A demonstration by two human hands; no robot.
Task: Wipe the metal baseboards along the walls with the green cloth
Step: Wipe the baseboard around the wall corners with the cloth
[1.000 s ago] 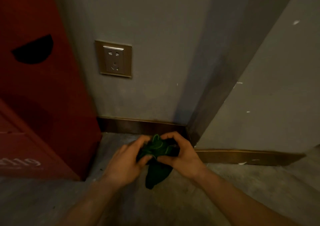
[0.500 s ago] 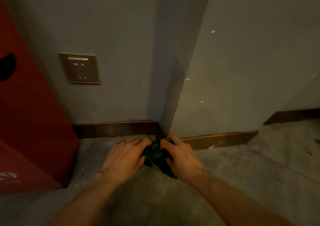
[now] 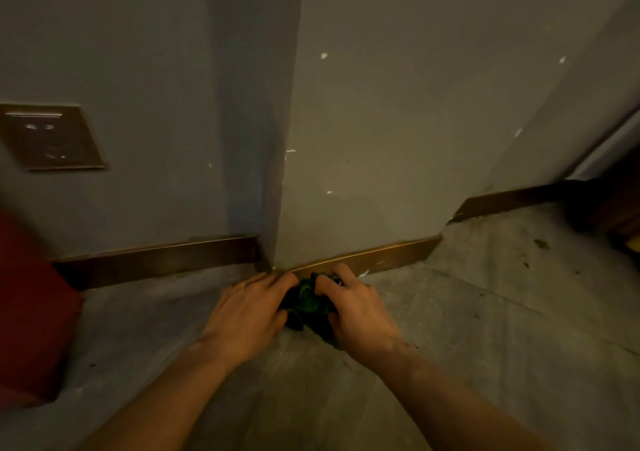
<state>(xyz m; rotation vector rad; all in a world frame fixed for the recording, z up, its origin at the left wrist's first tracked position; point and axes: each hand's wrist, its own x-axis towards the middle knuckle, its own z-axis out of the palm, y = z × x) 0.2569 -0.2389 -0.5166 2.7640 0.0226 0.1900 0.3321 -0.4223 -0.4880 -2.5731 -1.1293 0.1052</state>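
A bunched dark green cloth (image 3: pixel 304 303) sits low on the floor at the foot of a projecting wall corner. My left hand (image 3: pixel 247 315) and my right hand (image 3: pixel 358 312) both grip it, fingers curled over its top. The cloth touches the brass-coloured metal baseboard (image 3: pixel 388 255) that runs right from the corner. A second stretch of baseboard (image 3: pixel 159 260) runs left of the corner, and a third baseboard piece (image 3: pixel 509 201) lies farther right along a set-back wall. Most of the cloth is hidden under my fingers.
A red cabinet (image 3: pixel 31 315) stands at the left edge against the left baseboard. A metal wall socket (image 3: pixel 52 137) is set in the grey wall above it. The grey concrete floor (image 3: pixel 485 329) spreads to the right, with dark objects at the far right edge.
The view has swung right, so the socket and red cabinet slid left. Both hands carried the cloth down and forward from above the floor to the base of the corner.
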